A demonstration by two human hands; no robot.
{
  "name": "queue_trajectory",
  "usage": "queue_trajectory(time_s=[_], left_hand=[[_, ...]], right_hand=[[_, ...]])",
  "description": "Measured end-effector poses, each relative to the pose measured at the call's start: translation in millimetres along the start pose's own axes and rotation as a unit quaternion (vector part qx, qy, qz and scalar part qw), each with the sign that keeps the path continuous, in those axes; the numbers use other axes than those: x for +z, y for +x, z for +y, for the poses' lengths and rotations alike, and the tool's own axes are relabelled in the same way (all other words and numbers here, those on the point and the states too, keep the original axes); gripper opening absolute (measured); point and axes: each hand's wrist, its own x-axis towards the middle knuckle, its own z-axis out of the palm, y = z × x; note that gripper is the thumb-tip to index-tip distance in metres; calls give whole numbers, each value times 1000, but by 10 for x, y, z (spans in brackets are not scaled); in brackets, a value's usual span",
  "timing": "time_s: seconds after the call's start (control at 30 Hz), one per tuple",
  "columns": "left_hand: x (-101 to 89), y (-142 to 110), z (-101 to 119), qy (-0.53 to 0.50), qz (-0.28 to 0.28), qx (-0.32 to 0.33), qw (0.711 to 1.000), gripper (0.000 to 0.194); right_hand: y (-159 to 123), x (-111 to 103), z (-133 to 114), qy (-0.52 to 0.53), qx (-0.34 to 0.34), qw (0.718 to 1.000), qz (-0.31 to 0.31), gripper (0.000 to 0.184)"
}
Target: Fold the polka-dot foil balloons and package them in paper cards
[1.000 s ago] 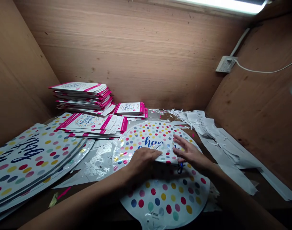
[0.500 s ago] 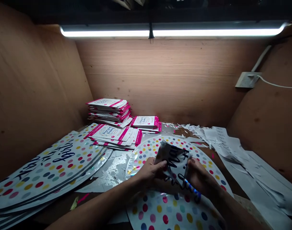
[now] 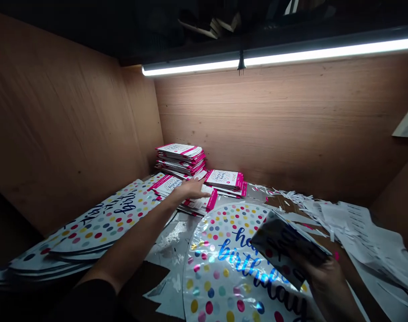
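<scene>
My left hand (image 3: 192,188) is stretched out over the front pile of printed card sleeves (image 3: 168,184), its fingers extended and apart. Whether the fingertips touch the top sleeve I cannot tell. On the right, my right hand (image 3: 324,273) grips a folded foil balloon (image 3: 284,246), silvery with dark lettering, held above the worktop. Below it lies a flat round foil balloon (image 3: 220,268) with coloured dots and blue "happy birthday" lettering, partly covered by the folded one.
Behind the front pile stand a tall stack of card sleeves (image 3: 180,154) and a smaller stack (image 3: 225,178). Several flat dotted balloons (image 3: 123,210) overlap at the left. White paper sheets and strips (image 3: 358,232) lie at the right. A lamp tube (image 3: 291,58) runs overhead.
My left hand has let go of the folded balloon and moved forward and left to the card sleeves. My right hand keeps the balloon, now further right. The view has turned left.
</scene>
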Motion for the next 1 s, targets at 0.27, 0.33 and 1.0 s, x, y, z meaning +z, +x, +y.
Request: queue_trajectory(time_s=[0.27, 0.33, 1.0], left_hand=[[434, -1037, -699, 95, 106, 191, 971, 36], [344, -1111, -544, 82, 191, 246, 947, 29], [168, -382, 1661, -46, 196, 405, 892, 25]], right_hand=[[-173, 20, -23, -138, -23, 986, -95, 35], [-237, 76, -93, -170, -33, 976, -129, 31], [-56, 177, -156, -121, -127, 972, -159, 12]])
